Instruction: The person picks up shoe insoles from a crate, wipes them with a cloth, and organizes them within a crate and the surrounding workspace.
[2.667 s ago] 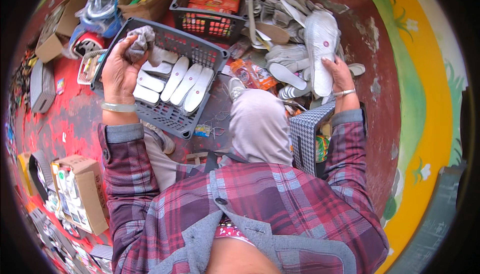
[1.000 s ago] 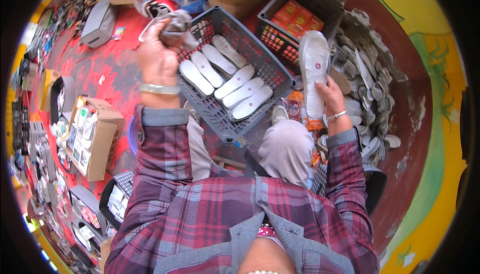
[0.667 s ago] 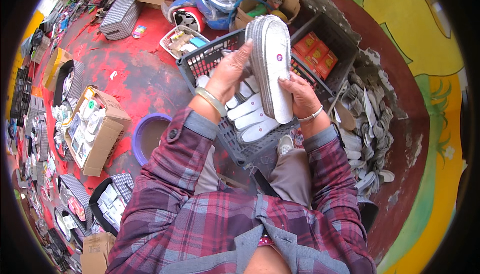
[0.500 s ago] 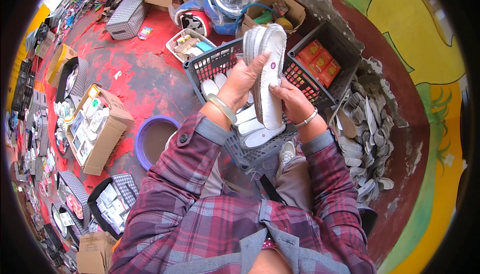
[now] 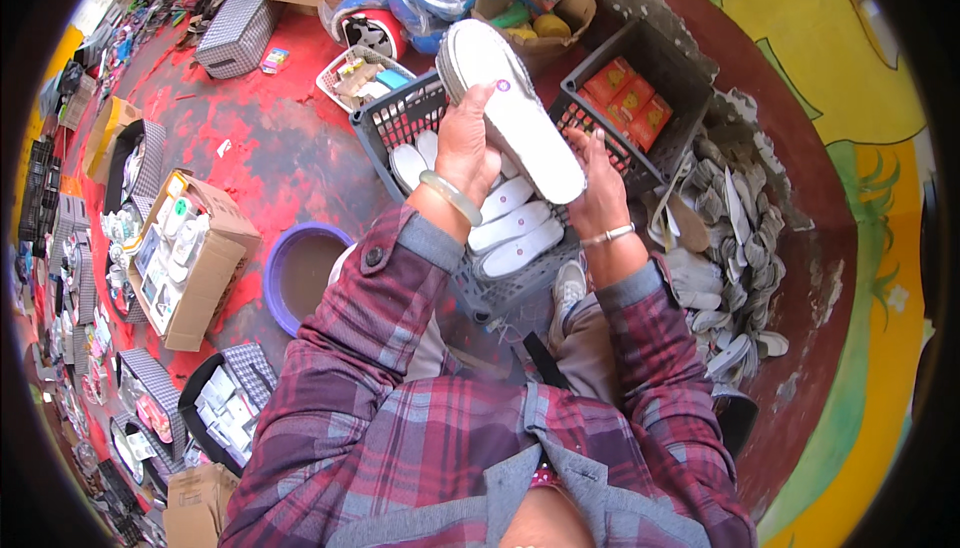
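in the head view, a stack of white insoles (image 5: 517, 118) is gripped by the left hand (image 5: 466, 151) above the gray crate (image 5: 505, 296); the right hand (image 5: 599, 190) is held unclenched beside the stack's lower end, contact unclear. more insoles (image 5: 520, 252) are laid inside the crate.

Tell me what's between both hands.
A stack of white insoles, in the head view. The left hand grips it; whether the right hand touches it is unclear.
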The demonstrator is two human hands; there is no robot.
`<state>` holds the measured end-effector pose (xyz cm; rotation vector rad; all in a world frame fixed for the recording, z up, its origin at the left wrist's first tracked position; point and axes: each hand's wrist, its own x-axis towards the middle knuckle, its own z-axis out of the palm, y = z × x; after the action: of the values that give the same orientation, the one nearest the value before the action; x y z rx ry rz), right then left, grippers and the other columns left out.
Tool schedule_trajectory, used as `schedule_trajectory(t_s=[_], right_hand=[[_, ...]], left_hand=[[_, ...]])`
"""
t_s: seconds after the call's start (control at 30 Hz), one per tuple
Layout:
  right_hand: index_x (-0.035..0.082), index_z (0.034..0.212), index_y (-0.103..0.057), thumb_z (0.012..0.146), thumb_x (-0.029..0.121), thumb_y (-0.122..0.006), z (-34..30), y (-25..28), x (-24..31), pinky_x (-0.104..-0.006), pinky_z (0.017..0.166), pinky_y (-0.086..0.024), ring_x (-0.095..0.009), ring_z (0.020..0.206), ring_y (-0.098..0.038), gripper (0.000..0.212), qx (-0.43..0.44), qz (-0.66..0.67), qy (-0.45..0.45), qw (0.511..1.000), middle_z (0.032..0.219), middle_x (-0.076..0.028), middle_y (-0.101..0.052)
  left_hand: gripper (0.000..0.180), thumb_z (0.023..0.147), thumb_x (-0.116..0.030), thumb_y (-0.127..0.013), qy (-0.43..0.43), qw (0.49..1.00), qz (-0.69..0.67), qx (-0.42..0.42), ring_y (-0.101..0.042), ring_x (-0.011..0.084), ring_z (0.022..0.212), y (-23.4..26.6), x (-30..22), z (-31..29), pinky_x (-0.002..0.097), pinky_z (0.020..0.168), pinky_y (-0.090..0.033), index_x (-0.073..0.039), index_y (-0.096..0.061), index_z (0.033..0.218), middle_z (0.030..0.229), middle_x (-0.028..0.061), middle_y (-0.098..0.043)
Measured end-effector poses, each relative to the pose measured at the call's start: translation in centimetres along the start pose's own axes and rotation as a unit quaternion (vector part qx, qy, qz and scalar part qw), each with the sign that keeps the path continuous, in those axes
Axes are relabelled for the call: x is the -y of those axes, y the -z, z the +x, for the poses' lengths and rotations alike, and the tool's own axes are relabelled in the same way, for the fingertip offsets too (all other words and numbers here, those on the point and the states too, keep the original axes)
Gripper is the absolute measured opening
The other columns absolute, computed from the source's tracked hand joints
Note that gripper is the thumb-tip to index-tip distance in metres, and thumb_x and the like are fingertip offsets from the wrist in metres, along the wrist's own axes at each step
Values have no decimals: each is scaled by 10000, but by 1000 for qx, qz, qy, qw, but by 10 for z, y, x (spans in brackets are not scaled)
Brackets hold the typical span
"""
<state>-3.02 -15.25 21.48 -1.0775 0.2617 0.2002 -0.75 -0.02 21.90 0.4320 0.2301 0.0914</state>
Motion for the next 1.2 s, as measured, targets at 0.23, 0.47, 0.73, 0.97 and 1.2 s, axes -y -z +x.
schedule_trajectory(t_s=[0.23,0.47,0.73,0.97,1.2], right_hand=[[-46,1144,-515,924,363,-461,0,7,22,-265,834,-452,-153,940,-577,468,143,-71,22,987,1035,-93,-605],[-20,1176,-504,829,161,-631,5,29,36,-231,807,-467,-109,927,-581,411,233,-107,-93,962,1026,-56,-600],[-28,1182,-479,854,115,-583,2,12,28,-238,811,-471,-132,932,-587,372,229,-30,-77,970,1035,-74,-598],[-46,1130,-494,840,106,-576,48,25,40,-266,835,-441,-145,891,-574,337,176,-132,72,973,999,-70,-588],[-37,1082,-520,803,88,-597,149,75,-53,-304,688,-486,-168,755,-592,315,150,-250,-133,947,900,-85,-605]], left_hand=[[256,840,-113,-589,7,996,77,34,-596,217,885,-5,6,2,349,807,-497,21,-553,1056,962,96,-611],[269,861,-119,-577,42,975,161,145,-594,192,906,-13,6,-7,321,824,-483,40,-556,1077,1011,97,-611],[300,852,-182,-615,4,964,185,190,-588,158,906,-13,1,-8,301,812,-475,-1,-564,1086,997,67,-615],[303,870,-310,-588,-166,971,172,7,-600,210,874,2,-67,9,425,816,-464,-20,-596,959,949,84,-623],[314,913,-272,-470,-247,936,238,-83,-549,240,1004,14,-112,-3,460,921,-401,0,-550,1047,1078,119,-571]])
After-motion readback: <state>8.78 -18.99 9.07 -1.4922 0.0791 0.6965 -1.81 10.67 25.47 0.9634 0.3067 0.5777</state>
